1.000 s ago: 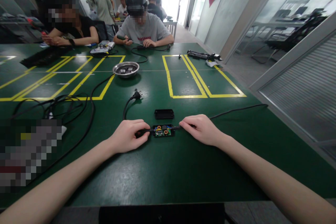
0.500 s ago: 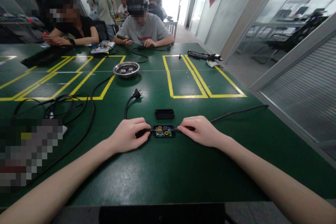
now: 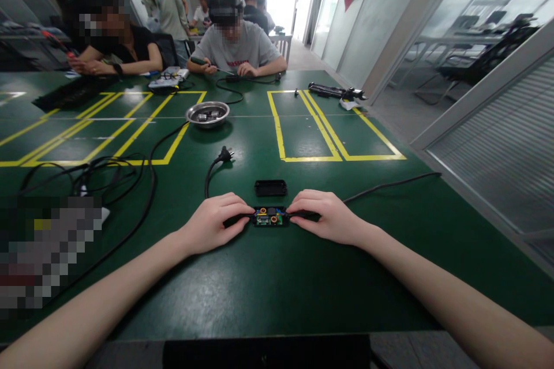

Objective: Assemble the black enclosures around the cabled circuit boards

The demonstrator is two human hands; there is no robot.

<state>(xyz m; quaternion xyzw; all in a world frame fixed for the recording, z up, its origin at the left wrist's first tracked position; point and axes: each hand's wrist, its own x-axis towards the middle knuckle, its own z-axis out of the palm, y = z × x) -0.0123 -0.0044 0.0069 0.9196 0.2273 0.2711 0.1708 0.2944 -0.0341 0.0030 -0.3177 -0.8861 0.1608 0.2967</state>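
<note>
A small black plastic case (image 3: 258, 225), open at the top, lies on the green table with a circuit board (image 3: 269, 217) inside. Two copper-wound coils and blue and yellow wires show on the board. From the left, my left hand (image 3: 215, 220) grips the black power cord (image 3: 236, 218) where it enters the case, its fingertips at the case's end. My right hand (image 3: 325, 215) is closed around the cable (image 3: 308, 216) at the opposite end, fingertips against the case. Just behind lies the separate black case cover (image 3: 270, 187), hollow side up. The cord ends in a plug (image 3: 225, 154).
A metal bowl (image 3: 208, 115) holds small metal parts. Coiled black cables (image 3: 99, 170) and a blurred-out object (image 3: 47, 253) lie at left. Yellow tape (image 3: 311, 158) marks rectangles on the table. A co-worker in a grey shirt (image 3: 236, 46) holds a screwdriver across the table.
My right hand's fingers have moved left along the cable up to the case's end. My left fingertips have also come slightly closer to the case.
</note>
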